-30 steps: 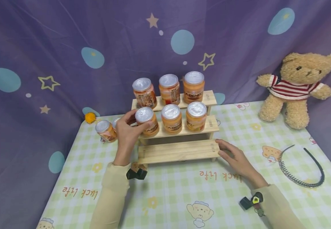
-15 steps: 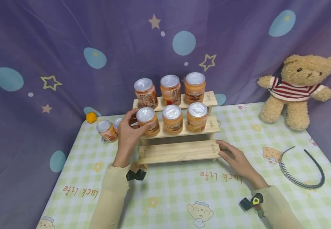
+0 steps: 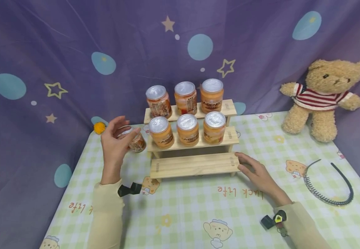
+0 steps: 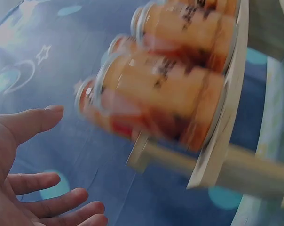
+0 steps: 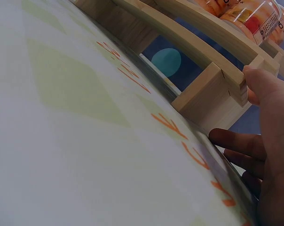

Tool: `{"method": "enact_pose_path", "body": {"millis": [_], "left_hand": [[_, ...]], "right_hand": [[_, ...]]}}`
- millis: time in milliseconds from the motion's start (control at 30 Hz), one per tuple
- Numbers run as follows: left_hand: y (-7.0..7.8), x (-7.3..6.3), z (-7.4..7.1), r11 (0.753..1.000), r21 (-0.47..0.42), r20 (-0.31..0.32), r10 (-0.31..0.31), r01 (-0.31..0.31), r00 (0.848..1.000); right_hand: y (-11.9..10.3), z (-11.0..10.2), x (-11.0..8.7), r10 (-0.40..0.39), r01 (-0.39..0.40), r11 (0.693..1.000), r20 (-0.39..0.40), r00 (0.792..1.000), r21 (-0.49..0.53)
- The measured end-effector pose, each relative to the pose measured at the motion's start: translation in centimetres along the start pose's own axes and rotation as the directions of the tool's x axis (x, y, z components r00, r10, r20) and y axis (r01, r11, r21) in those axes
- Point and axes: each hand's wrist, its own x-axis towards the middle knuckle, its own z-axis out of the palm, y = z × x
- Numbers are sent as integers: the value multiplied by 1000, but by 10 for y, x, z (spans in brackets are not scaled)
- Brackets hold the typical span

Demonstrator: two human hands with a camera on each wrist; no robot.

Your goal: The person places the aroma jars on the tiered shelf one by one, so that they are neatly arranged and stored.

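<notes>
My left hand is off the rack with fingers spread and nothing held, as the left wrist view shows. It overlaps a jar of orange fruit with a silvery lid, standing on the cloth. The three-step wooden rack carries three such jars on its top step and three on its middle step. Nearest to my left hand on the rack is the left middle-step jar, upright, also seen in the left wrist view as a large jar. My right hand touches the right end of the bottom step with fairly straight fingers.
A checked cloth covers the table. A teddy bear in a striped shirt sits at the back right, and a dark headband lies in front of it. A small yellow-orange object is at the back left corner. A purple curtain hangs behind.
My left hand has let go of the left jar on the middle step and moved left, over the jars on the cloth. My right hand stays at the rack's end.
</notes>
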Motion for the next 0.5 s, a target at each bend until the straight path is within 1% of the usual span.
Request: {"method": "enact_pose_path", "body": {"millis": [133,233,400,467,500], "left_hand": [[-5,5,-16,1000,-22,-66,-16,14,998],[-12,9,-27,999,-37,-118,-16,11,993],[-30,17,-44,998,-59,-189,-32,21,982],[-38,20,-50,998,-49,-213,-50,40,976],[-42,21,-52,998,-30,-223,-59,54,973]], "right_hand": [[0,0,0,2,-2,1000,2,1000,-5],[-1,0,0,5,-5,1000,-3,1000,-7],[-1,0,0,8,-8,1000,-9,1000,-1],[-1,0,0,7,-7,1000,-8,1000,0],[-1,0,0,8,-8,1000,-8,1000,-2]]}}
